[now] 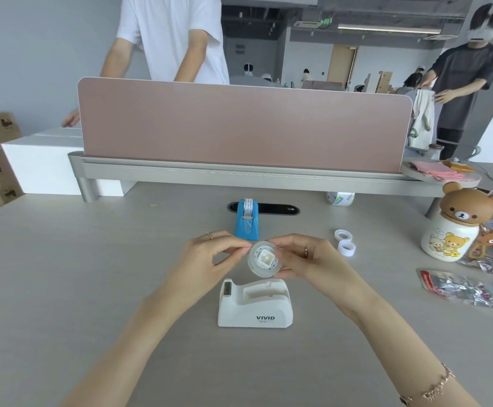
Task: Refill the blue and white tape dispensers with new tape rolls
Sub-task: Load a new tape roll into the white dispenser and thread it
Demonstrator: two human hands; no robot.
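Tape roll (264, 259) pinched between left hand (210, 254), right hand (306, 257).

You're working in bright, even light from ceiling strips (389, 28) overhead, so shadows under your hands stay faint. The desk (63, 274) reads flat and glare-free. Edges bow outward (wide-angle lens), and the far room looks soft, slightly smeared.
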